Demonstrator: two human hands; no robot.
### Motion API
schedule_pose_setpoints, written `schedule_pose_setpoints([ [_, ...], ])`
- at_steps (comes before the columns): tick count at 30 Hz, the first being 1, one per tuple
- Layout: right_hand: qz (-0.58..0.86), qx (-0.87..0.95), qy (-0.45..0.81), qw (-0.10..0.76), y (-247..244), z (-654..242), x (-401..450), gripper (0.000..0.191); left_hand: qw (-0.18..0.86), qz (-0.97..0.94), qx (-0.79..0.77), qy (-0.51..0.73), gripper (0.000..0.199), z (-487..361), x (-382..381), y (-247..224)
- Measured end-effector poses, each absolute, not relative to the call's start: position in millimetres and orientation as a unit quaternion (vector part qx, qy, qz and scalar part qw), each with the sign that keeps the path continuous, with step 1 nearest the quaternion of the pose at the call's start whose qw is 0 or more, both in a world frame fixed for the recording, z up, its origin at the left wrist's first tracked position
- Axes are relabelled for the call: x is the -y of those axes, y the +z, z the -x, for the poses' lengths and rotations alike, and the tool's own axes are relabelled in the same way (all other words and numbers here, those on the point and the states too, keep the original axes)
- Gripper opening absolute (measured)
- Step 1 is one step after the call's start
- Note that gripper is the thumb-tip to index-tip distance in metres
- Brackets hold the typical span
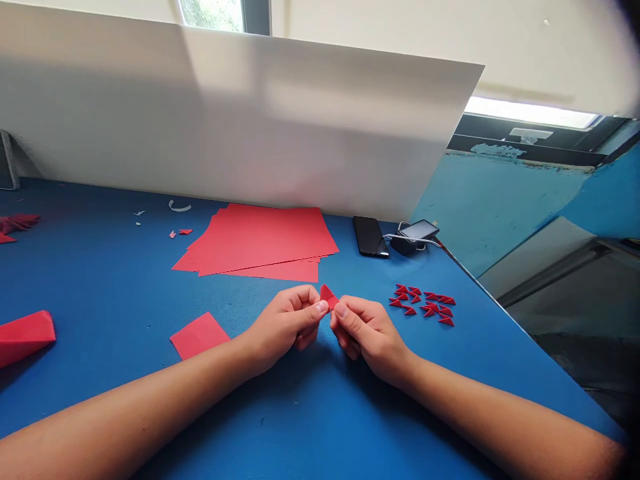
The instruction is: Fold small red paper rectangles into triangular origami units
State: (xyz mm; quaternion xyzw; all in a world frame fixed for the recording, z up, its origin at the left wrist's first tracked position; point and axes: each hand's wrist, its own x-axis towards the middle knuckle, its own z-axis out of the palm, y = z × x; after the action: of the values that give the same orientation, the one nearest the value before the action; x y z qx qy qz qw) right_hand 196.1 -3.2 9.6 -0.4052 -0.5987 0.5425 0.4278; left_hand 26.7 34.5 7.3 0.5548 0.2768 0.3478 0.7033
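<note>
Between my two hands, above the blue table, is a small folded piece of red paper [328,297]. My left hand [295,317] pinches its left side between thumb and forefinger. The thumb and fingers of my right hand [367,330] are closed on its right side. The paper's upper corner sticks up between the thumbs; its lower part is hidden by my fingers. A flat red paper square [200,335] lies beside my left forearm, partly covered by it. To the right of my right hand sit several small folded red paper triangles [425,303] in loose groups.
Large red sheets [265,237] lie stacked behind my hands. A black phone [371,237] and a cabled device [417,232] are at the back right. A folded red paper shape [27,337] rests at left. A white board [240,127] stands along the back; the table's right edge slants away.
</note>
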Motion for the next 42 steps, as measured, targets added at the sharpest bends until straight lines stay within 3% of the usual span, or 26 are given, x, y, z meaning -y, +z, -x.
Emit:
schedule_pose_setpoints([
  [3, 0.380, 0.590, 0.568, 0.430, 6, -197, 1, 0.029, 0.718, -0.511, -0.290, 0.373, 0.031, -26, -37, 7],
  [6, 0.387, 0.581, 0.534, 0.477, 1, -197, 0, 0.006, 0.730, -0.484, -0.291, 0.385, 0.032, -26, -38, 7],
  [11, 0.420, 0.668, 0.340, 0.512, 0, -194, -3, 0.030, 0.725, -0.498, -0.301, 0.368, 0.029, -25, -40, 6],
  [16, 0.405, 0.731, 0.193, 0.514, 3, -198, -5, 0.011, 0.688, -0.561, -0.320, 0.330, 0.029, -27, -37, 7],
  [20, 0.433, 0.683, 0.263, 0.526, 8, -200, -6, 0.006, 0.608, -0.611, -0.353, 0.362, 0.032, -29, -30, 9],
  [31, 0.457, 0.523, 0.544, 0.470, 8, -196, -8, 0.027, 0.548, -0.656, -0.380, 0.353, 0.029, -28, -30, 12],
  [42, 0.499, 0.561, 0.494, 0.439, 14, -194, -7, 0.031, 0.557, -0.652, -0.391, 0.335, 0.030, -29, -33, 9],
])
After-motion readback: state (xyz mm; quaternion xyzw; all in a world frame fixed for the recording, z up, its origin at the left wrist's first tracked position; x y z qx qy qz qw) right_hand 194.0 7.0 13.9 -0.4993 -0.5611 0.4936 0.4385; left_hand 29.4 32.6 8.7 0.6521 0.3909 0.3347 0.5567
